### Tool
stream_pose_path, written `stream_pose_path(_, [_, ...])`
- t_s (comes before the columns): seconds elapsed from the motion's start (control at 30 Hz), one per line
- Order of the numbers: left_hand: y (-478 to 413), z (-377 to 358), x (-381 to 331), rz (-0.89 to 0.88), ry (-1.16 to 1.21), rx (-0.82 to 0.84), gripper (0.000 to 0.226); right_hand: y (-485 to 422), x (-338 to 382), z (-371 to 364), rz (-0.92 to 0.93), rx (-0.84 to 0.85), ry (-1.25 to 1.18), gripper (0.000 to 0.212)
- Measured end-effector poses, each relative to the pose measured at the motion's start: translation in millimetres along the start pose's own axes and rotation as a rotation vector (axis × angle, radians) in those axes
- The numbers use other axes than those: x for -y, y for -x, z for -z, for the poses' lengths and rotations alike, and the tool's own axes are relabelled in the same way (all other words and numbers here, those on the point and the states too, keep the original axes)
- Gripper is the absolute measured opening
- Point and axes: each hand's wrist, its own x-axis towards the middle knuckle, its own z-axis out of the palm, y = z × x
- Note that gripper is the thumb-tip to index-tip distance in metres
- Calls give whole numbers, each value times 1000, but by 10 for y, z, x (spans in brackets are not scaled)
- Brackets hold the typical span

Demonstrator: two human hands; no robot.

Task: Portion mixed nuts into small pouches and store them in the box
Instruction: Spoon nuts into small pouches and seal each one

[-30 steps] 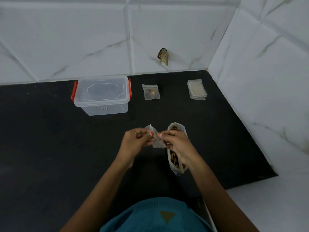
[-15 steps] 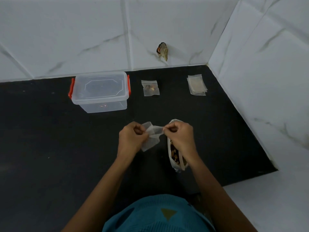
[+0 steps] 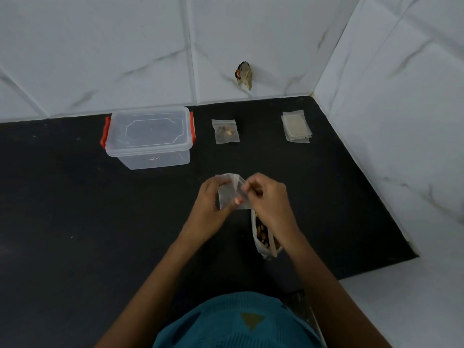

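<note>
While both hands work an empty clear pouch (image 3: 229, 194) above the black desk (image 3: 75, 222) — left grip (image 3: 209, 199) pinching its 9 o'clock edge, right grip (image 3: 270, 197) its 3 o'clock edge — its long axis runs 12 to 6. A bag of mixed nuts (image 3: 262, 234) lies lengthwise beneath the right wrist. The lidded box (image 3: 148, 136) stands at 11 o'clock, a filled pouch (image 3: 226, 130) at 12, spare pouches (image 3: 297, 125) at 1.

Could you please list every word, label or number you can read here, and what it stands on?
No text is readable.
Box: front sticker, marks too small to read.
Shirt: plain triangle patch, no letters.
</note>
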Motion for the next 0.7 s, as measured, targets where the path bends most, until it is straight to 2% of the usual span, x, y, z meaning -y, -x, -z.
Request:
stream_pose_path(0.1, [4, -76, 57, -46, -149, -9, 95, 1, 0, -10, 23, 18, 51, 16])
stream_pose_path(0.2, [-26, -159, 111, -168, -233, -87, 107, -4, 13, -8, 53, 34, 100, 15])
stream_pose_path(0.3, [-81, -229, 144, -260, -244, -79, 103, -13, 43, 11, 43, 98, 138, 13])
stream_pose_path(0.4, [-116, -302, 165, -307, -231, -95, 97, -27, 71, 42, -9, 169, 159, 25])
stream_pose_path(0.57, [-130, -423, 211, -359, -211, -251, 72, -14, 89, 61, -41, 177, 187, 31])
stream_pose_path(0.7, [-131, -429, 206, -369, -258, -314, 63, 0, 126, 61, -53, 172, 217, 33])
